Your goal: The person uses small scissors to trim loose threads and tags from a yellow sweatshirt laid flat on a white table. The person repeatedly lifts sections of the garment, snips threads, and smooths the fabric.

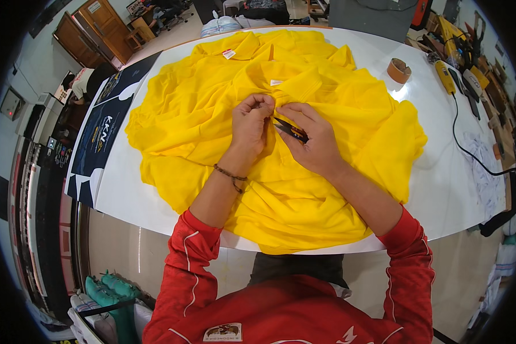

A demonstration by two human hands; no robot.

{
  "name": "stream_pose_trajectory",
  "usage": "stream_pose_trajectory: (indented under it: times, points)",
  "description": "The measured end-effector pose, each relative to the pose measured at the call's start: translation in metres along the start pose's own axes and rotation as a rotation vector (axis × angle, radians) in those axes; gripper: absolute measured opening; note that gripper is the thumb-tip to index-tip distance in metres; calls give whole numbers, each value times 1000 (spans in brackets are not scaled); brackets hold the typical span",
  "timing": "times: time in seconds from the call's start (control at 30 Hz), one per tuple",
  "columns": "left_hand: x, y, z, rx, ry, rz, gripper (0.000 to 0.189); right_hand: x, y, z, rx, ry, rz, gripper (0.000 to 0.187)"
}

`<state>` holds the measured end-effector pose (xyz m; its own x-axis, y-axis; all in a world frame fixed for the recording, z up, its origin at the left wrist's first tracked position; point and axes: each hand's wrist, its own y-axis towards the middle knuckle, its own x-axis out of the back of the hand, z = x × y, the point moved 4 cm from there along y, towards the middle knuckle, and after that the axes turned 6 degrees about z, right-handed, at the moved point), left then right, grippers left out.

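Yellow collared shirts [189, 107] lie spread and overlapping on a white table [124, 189] before me. Just below the collar [299, 86] of the nearest one, my left hand [251, 124] pinches the fabric at the front placket. My right hand [314, 137] holds small black thread snips [294, 130] in its palm, their blades pointing up and left towards the placket. Its thumb stays on the snips while the index fingertip meets the cloth close to my left fingers. What lies between the fingertips is too small to tell.
A brown tape roll [398, 71] stands at the table's far right. Nearby lies a yellow corded tool [445, 77], its black cable [458, 142] running to the right edge. Printed dark sheets [107, 129] cover the left end. A person [86, 81] bends beyond them.
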<state>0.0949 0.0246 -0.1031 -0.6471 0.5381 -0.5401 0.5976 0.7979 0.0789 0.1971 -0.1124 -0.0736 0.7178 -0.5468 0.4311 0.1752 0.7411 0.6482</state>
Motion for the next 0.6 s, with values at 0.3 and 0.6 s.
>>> stream_pose_trajectory:
  times: [0.3,0.6]
  points:
    - [1,3,3,-62,89,20,14,1,3,-2,-6,31,-9,31]
    - [-4,0,6,-83,161,10,7,0,5,-7,-62,143,-10,22]
